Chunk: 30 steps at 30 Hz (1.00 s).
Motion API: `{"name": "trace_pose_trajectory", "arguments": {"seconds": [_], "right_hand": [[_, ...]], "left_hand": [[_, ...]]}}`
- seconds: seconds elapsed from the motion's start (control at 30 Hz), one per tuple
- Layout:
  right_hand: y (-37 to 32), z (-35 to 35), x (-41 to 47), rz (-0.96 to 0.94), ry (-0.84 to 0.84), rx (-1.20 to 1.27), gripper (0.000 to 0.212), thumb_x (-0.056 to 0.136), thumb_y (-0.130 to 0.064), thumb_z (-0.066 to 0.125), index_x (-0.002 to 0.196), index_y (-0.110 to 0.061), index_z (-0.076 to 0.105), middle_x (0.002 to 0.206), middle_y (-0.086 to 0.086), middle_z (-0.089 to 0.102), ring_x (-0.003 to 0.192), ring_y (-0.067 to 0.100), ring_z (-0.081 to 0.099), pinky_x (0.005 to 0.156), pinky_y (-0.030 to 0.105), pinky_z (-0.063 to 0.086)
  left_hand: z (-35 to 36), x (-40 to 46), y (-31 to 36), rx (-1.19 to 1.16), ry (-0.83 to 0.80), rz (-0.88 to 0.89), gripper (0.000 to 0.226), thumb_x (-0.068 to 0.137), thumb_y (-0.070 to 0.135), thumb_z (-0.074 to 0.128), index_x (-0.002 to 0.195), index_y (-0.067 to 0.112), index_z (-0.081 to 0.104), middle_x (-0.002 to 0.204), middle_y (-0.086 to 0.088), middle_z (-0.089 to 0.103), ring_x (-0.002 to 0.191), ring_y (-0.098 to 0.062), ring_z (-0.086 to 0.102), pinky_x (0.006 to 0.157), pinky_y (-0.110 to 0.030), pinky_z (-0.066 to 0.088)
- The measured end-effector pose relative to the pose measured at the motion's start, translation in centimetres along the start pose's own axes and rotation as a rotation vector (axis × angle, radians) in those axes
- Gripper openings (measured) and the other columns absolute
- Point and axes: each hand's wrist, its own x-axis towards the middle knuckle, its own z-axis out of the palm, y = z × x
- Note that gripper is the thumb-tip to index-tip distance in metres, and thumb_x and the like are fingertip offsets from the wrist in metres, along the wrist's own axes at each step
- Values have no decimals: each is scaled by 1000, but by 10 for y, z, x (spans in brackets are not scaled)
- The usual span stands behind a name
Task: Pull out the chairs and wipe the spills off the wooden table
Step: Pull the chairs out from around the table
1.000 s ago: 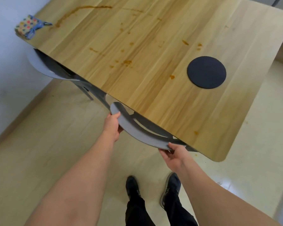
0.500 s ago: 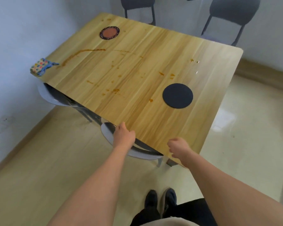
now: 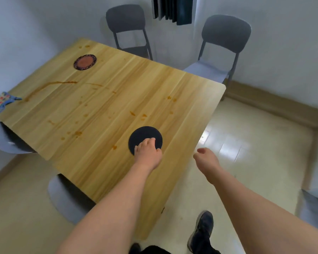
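The wooden table (image 3: pixel 173 99) carries brown spills: a long streak (image 3: pixel 50 85) at the far left and scattered drops (image 3: pixel 132 113) across the middle. My left hand (image 3: pixel 148 152) lies on the near edge of a black round coaster (image 3: pixel 145 135), its bent fingers curled down onto it. Past the table's right edge my right hand (image 3: pixel 206 158) hangs in the air, loosely curled and holding nothing. A colourful cloth (image 3: pixel 0 102) lies at the table's left corner. One grey chair (image 3: pixel 62 197) sits tucked under the near edge, another (image 3: pixel 6 142) under the left end.
A red-brown coaster (image 3: pixel 84 61) lies at the far side of the table. Two dark grey chairs (image 3: pixel 128 28) (image 3: pixel 226 43) stand by the back wall. Another grey seat (image 3: pixel 314 204) shows at the right edge. My shoe (image 3: pixel 202 230) is on the pale floor.
Both hands left the near chair's back. My left hand moved up over the table onto the black coaster; my right hand swung out to the right of the table. The view rose.
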Motion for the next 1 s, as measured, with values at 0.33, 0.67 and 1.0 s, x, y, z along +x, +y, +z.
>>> {"name": "trace_pose_trajectory", "arguments": {"seconds": [0.33, 0.67, 1.0], "right_hand": [[-38, -139, 115, -50, -20, 52, 44, 93, -12, 45, 138, -10, 46, 123, 5, 53, 95, 20, 48, 80, 28, 39], [-140, -246, 274, -33, 18, -28, 48, 90, -9, 45, 138, -5, 47, 135, 13, 55, 109, 29, 57, 87, 34, 47], [-234, -366, 411, -4, 95, -70, 41, 88, -9, 48, 127, 0, 55, 110, 18, 66, 92, 34, 63, 89, 43, 51]], "left_hand": [[-16, 82, 176, 48, -93, 144, 55, 103, 32, 35, 154, 16, 25, 162, -3, 21, 146, -27, 24, 120, -44, 21], [-50, 267, 305, 123, -216, 105, 58, 95, 27, 39, 151, 16, 31, 157, -10, 31, 139, -33, 36, 113, -41, 32], [-88, 419, 454, 31, -276, 144, 49, 96, 24, 36, 144, 13, 39, 151, -10, 35, 136, -33, 36, 110, -40, 34]]}}
